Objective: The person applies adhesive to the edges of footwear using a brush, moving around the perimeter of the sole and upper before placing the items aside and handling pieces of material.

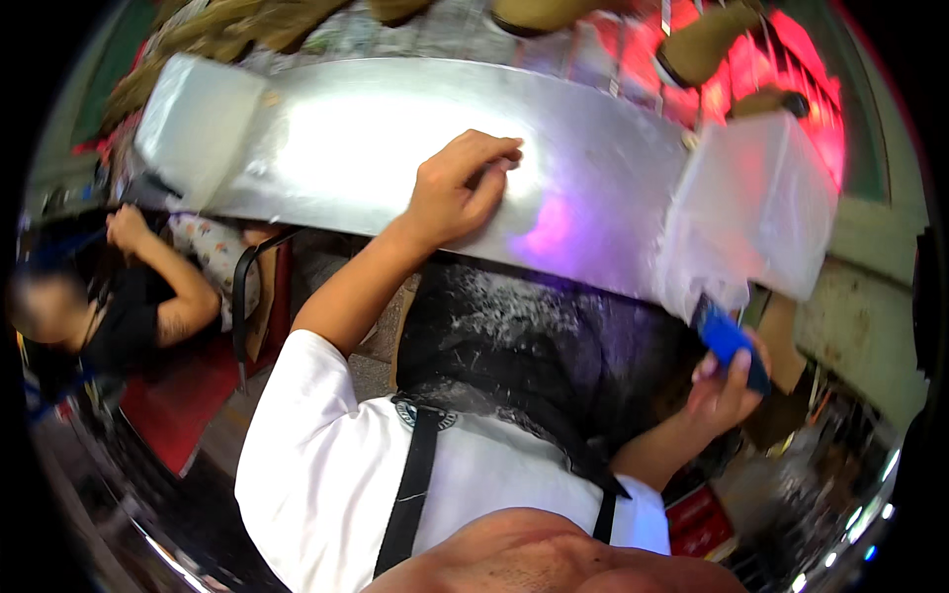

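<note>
My left hand (460, 188) is over the middle of a shiny metal tabletop (386, 148), its fingers curled in and the thumb drawn toward them. Anything between those fingertips is too small or hidden to make out. Low at the right, beyond the table's near edge, my right hand (727, 395) grips a blue tool (727, 341) that looks like a brush. Its dark tip points up toward the hanging edge of a clear plastic bag (741, 208) on the table's right end.
Another translucent plastic bag or sheet (193, 128) covers the table's left end. Behind the table, several tan, rounded objects (712, 44) lie by a wire rack under red light. A person in a black top (129, 306) is at the left, near a red chair (168, 415).
</note>
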Demonstrator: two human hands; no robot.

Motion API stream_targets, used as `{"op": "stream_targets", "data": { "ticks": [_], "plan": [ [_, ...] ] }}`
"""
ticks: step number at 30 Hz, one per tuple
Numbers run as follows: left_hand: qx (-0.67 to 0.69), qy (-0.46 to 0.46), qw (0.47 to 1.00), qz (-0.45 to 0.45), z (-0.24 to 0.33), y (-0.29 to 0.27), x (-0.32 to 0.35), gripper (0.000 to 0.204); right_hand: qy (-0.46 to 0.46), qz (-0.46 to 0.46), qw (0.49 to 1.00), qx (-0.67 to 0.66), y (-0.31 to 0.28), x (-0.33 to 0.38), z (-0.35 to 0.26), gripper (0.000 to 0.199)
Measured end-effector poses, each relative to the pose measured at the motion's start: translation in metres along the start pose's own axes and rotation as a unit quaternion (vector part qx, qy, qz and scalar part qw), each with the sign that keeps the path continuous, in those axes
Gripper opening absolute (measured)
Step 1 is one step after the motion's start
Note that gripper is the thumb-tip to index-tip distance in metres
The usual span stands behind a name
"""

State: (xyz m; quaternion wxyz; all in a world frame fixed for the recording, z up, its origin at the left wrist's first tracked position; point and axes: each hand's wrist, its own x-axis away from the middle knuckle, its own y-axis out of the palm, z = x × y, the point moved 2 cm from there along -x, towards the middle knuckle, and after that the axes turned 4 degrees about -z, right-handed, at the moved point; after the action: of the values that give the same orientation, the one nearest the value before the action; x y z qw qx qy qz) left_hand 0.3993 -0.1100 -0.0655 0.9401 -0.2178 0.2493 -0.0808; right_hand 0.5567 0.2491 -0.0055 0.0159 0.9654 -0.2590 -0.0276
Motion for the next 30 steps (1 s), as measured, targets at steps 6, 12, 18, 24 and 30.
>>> {"op": "stream_targets", "data": {
  "ticks": [6, 12, 18, 24, 30],
  "plan": [
    [-0.058, 0.018, 0.998, 0.014, -0.003, 0.009, 0.011, 0.022, -0.1, -0.292, 0.936, 0.171, -0.012, -0.041, -0.038, 0.03],
    [-0.055, -0.1, 0.993, 0.017, -0.002, 0.011, 0.012, 0.025, -0.096, -0.279, 0.924, 0.243, 0.0, -0.049, -0.054, 0.032],
    [-0.038, -0.134, 0.99, 0.031, -0.004, 0.011, 0.011, 0.024, -0.069, -0.292, 0.871, 0.388, 0.017, -0.054, -0.065, 0.042],
    [-0.062, -0.109, 0.992, 0.032, -0.003, 0.009, 0.014, 0.026, -0.097, -0.148, 0.912, 0.37, 0.022, -0.044, -0.045, 0.053],
    [-0.022, -0.104, 0.994, 0.019, -0.006, 0.01, 0.011, 0.029, -0.078, -0.131, 0.953, 0.262, 0.013, -0.047, -0.029, 0.062]
  ]
}}
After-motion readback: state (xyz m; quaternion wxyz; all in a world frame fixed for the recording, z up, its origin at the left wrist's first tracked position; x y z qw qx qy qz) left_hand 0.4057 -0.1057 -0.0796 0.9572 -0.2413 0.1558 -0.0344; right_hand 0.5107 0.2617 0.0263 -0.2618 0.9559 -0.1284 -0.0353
